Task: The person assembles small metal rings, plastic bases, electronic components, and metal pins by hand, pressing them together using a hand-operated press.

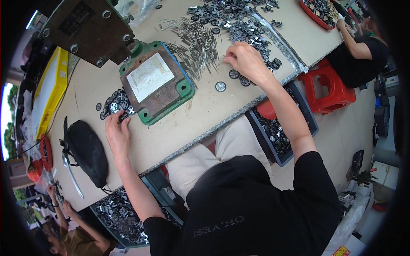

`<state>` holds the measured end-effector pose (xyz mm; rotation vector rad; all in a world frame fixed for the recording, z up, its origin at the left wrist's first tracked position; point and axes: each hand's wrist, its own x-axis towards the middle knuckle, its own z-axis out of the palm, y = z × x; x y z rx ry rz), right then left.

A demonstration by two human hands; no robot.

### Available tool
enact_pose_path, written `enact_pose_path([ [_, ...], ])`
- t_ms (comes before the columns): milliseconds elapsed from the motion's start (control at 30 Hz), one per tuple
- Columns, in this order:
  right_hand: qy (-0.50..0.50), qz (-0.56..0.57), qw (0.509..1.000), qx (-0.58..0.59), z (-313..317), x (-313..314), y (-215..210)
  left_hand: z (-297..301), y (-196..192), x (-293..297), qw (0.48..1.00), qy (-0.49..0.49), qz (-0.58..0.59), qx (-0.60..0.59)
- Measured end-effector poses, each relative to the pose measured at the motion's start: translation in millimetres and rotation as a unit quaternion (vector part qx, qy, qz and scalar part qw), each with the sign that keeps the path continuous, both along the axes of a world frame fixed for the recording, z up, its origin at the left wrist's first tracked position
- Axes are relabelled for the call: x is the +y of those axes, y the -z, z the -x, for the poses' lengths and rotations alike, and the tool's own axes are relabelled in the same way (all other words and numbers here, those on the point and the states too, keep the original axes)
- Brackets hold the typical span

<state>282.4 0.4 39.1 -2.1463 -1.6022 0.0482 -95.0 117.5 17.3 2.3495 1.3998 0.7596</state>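
The left hand [117, 133] curves its fingers at the edge of a pile of round, black-rimmed spoked wheels [113, 107], beside the green-painted metal base [190, 82] on the smooth beige surface [200, 109]. The right hand [247, 62] holds bent fingertips beside thin, straight metal pins [198, 42]. Whether either hand is clamped on a part cannot be told.

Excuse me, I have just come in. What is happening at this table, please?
A seated person is working at a table. The left hand is at a pile of small wheels, beside a green machine base with a white sheet on it. The right hand is beside many scattered thin metal pins. Whether either hand holds a piece is too small to tell clearly.
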Motion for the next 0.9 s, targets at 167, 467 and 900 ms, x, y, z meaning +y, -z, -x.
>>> enact_pose_path([
  [167, 0.012, 0.129, 0.992, 0.008, -9.1, 27.0, 6.8, 1.7, 0.9, -2.5, 0.999, -0.027, 0.015, -0.031],
  [467, -0.036, -0.032, 0.98, 0.195, 27.0, 7.1, -21.8, 9.4, -8.1, -32.1, 0.923, -0.042, 0.177, -0.34],
  [900, -0.166, -0.127, 0.676, 0.706, 134.4, -32.6, 2.5, -75.6, 19.7, -109.3, 0.493, 0.167, 0.547, -0.656],
])
